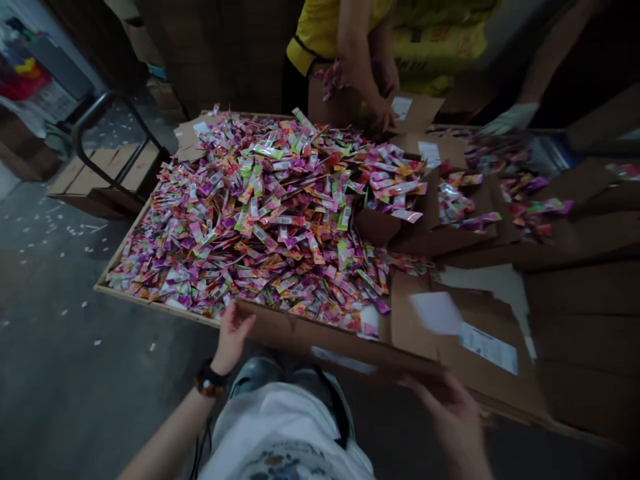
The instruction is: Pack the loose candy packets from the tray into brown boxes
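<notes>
A brown cardboard box (280,332) with a white label on its near panel lies along the front edge of the table, close to my body. My left hand (234,337) grips the left end of this panel, thumb on the near side. At the panel's other end is my right hand (453,403), holding its lower right corner; that hand is dim and blurred, and some fingers are hidden. Just beyond the panel spreads a large heap of small, colourful wrapped packets (270,213), pink, purple, orange and green. An opened flap (415,320) lies to the right, with white paper on it.
Open boxes filled with packets (457,200) stand at the right. Across the table, a person in yellow (320,33) handles packets, and another person's gloved hand (513,120) reaches in. A hand trolley (90,140) with boxes stands on the left; paper scraps litter the floor (55,320).
</notes>
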Demonstrator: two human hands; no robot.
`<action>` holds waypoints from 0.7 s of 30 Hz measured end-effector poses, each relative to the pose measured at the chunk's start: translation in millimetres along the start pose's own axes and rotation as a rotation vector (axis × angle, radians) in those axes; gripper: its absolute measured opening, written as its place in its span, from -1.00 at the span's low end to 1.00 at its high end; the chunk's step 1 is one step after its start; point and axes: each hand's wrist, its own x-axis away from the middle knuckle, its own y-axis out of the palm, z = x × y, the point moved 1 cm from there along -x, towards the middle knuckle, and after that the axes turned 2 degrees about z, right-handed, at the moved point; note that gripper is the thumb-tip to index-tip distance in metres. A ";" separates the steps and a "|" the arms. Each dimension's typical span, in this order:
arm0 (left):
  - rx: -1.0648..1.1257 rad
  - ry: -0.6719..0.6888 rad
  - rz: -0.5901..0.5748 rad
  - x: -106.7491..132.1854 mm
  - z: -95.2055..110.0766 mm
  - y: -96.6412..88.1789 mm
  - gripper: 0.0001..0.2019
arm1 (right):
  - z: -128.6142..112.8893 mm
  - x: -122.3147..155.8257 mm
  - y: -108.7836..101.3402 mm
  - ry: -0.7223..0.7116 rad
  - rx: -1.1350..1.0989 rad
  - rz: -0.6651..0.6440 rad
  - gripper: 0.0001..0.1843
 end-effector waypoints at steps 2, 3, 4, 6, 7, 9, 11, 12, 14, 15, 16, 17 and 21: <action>0.016 0.092 0.035 -17.1 -0.2 -36.9 -0.63 | -14.4 30.5 63.8 -0.005 -0.206 0.049 -0.55; 0.047 0.124 0.064 -24.1 0.2 -47.9 -0.66 | -22.1 42.7 89.6 -0.018 -0.285 0.091 -0.59; 0.080 0.144 0.108 -29.8 1.3 -54.5 -0.67 | -29.6 52.2 110.0 -0.036 -0.343 0.134 -0.63; 0.113 0.150 0.199 -37.7 5.8 -57.2 -0.69 | -43.8 62.5 134.8 -0.042 -0.400 0.179 -0.67; 0.112 0.146 0.230 -39.9 9.1 -54.7 -0.70 | -50.4 63.7 140.2 -0.044 -0.410 0.184 -0.67; 0.136 0.141 0.272 -41.0 16.2 -45.7 -0.71 | -62.1 60.1 141.3 -0.074 -0.410 0.189 -0.68; 0.195 0.117 0.305 -39.1 21.2 -36.3 -0.69 | -70.6 51.4 135.5 -0.119 -0.399 0.214 -0.69; 0.217 0.098 0.317 -37.6 22.3 -33.0 -0.67 | -73.4 46.4 132.0 -0.130 -0.388 0.215 -0.69; 0.218 0.055 0.315 -34.8 21.6 -31.5 -0.64 | -76.3 37.2 126.1 -0.130 -0.338 0.168 -0.69; 0.198 0.039 0.306 -33.4 20.3 -33.5 -0.63 | -77.1 34.1 124.1 -0.126 -0.297 0.117 -0.68; 0.171 0.034 0.298 -31.9 18.7 -37.3 -0.63 | -77.6 32.5 122.8 -0.119 -0.252 0.054 -0.68; 0.142 0.040 0.290 -30.2 16.9 -42.4 -0.64 | -78.1 32.3 122.3 -0.112 -0.213 -0.012 -0.68; 0.077 0.140 0.302 -18.8 8.0 -63.2 -0.69 | -75.7 41.7 122.3 -0.120 -0.163 -0.121 -0.68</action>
